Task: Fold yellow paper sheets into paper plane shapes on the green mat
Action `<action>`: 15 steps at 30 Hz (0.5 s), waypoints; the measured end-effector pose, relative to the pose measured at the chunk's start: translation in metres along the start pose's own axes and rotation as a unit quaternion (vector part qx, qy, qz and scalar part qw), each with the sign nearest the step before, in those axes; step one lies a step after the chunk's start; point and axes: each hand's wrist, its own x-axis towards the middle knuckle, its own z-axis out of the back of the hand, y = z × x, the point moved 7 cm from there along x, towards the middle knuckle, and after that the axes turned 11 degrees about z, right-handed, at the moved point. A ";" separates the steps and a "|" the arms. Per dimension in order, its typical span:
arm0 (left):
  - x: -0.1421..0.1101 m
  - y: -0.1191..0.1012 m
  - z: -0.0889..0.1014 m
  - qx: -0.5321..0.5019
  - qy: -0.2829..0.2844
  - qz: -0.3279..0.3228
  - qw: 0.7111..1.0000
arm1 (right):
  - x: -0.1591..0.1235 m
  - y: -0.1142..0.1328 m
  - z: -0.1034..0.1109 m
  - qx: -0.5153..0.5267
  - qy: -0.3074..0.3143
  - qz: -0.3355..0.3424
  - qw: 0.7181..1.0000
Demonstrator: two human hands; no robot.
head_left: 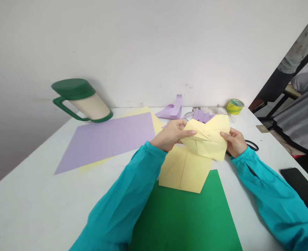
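Both the left hand [171, 135] and the right hand [235, 142] pinch the creased yellow paper [213, 141] at opposite sides.

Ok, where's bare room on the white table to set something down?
The widest bare patch of white tabletop is front left, between the rectangular purple paper sheet and the left teal fabric sleeve. A narrower strip lies between the green paper sheet and right teal sleeve. It's crowded behind the hand-held, creased yellow paper, around pleated purple paper.
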 end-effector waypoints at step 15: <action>-0.004 -0.010 -0.015 0.126 -0.008 -0.136 0.983 | 0.000 0.018 0.014 -0.049 -0.135 0.103 0.984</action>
